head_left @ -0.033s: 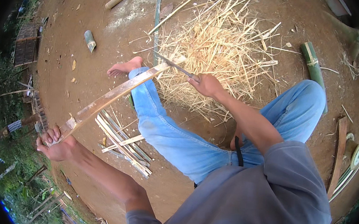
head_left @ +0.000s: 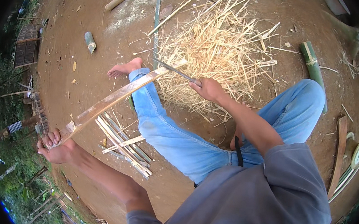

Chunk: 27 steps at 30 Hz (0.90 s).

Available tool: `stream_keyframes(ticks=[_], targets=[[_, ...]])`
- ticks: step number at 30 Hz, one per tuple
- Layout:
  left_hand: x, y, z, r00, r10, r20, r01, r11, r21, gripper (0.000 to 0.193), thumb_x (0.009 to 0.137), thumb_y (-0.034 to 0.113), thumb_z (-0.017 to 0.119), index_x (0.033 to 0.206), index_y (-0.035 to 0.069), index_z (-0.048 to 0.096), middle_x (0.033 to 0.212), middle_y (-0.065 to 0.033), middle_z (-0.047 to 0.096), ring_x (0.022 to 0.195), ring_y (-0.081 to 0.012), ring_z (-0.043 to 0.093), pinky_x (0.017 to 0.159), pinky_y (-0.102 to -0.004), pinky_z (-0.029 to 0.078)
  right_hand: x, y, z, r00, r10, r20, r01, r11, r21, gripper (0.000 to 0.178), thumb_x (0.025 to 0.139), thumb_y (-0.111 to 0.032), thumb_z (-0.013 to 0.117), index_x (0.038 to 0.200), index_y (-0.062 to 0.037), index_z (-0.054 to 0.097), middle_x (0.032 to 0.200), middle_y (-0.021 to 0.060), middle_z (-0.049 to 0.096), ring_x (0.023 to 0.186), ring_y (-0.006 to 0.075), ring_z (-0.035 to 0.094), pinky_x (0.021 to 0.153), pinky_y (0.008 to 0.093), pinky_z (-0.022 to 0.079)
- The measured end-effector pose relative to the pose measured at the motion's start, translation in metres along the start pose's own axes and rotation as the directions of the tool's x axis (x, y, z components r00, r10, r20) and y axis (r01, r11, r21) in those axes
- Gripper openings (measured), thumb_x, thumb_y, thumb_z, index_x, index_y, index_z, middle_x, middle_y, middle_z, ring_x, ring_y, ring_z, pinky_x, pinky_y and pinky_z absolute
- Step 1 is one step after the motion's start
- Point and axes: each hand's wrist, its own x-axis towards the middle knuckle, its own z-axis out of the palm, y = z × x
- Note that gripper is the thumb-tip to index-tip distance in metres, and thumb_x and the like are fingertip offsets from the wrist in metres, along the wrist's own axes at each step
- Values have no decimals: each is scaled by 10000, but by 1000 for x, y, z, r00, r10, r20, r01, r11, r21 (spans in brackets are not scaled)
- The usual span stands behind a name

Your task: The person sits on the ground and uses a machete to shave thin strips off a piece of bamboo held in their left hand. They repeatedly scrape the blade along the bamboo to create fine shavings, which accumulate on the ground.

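My left hand (head_left: 57, 147) is wrapped round the near-left end of a long split bamboo strip (head_left: 117, 96). The strip slants up and right across my left shin, its far end near the shavings. In my right hand (head_left: 210, 89) is the handle of a knife (head_left: 176, 71) with a long, thin, dark blade. That blade lies across the strip close to its far end. A large heap of pale bamboo shavings (head_left: 219, 51) spreads on the ground beyond the knife and between my legs.
Cut bamboo slats (head_left: 125, 143) lie crossed left of my left leg. A short bamboo piece (head_left: 90, 41) is at far left, a green bamboo length (head_left: 313, 62) by my right knee. A brown board (head_left: 338, 155) and a round disc (head_left: 358, 155) sit at right.
The knife blade has shifted slightly, its tip now a little lower and its angle across the strip flatter. My left hand keeps its hold on the bamboo strip.
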Motion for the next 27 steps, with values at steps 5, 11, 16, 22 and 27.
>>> stream_keyframes(ticks=[5, 11, 16, 22, 27], targets=[[-4, -28, -16, 992, -121, 30, 119, 991, 58, 419, 1047, 436, 277, 860, 114, 468, 575, 15, 336, 437, -114, 285, 394, -250, 264, -7, 70, 22, 987, 163, -8, -162, 984, 73, 501, 946, -545, 459, 1074, -132, 712, 827, 215, 681, 811, 382, 668, 772, 478, 524], [12, -7, -19, 997, -72, -25, 74, 995, 70, 392, 1045, 379, 293, 807, 115, 458, 562, 13, 317, 438, -116, 276, 394, -262, 268, -35, 52, 20, 994, 66, -83, -69, 997, -36, 521, 948, -555, 448, 1094, -121, 696, 775, 251, 655, 801, 394, 662, 759, 486, 515], [7, -22, -10, 988, -108, -108, 117, 990, 84, 397, 1046, 356, 282, 770, 112, 430, 571, 10, 311, 440, -122, 261, 391, -264, 255, -36, 51, -8, 986, 143, -80, -136, 987, 91, 663, 907, -575, 538, 758, 64, 630, 642, 250, 617, 679, 360, 665, 646, 440, 520], [-7, -25, 7, 966, -6, -257, 57, 980, 190, 407, 1048, 368, 282, 765, 111, 422, 573, 4, 314, 449, -121, 240, 392, -262, 250, -82, -45, 0, 984, -172, -37, 175, 946, 271, 260, 884, -273, 621, 923, -19, 583, 690, 181, 629, 596, 307, 616, 607, 426, 524], [-31, -24, 26, 947, 100, -304, -18, 965, 263, 428, 1048, 397, 288, 754, 112, 412, 563, 5, 303, 443, -117, 234, 378, -253, 241, -74, -40, 16, 974, -221, 53, 214, 970, 118, 235, 918, -234, 561, 982, -8, 578, 699, 194, 642, 557, 312, 620, 584, 426, 541]])
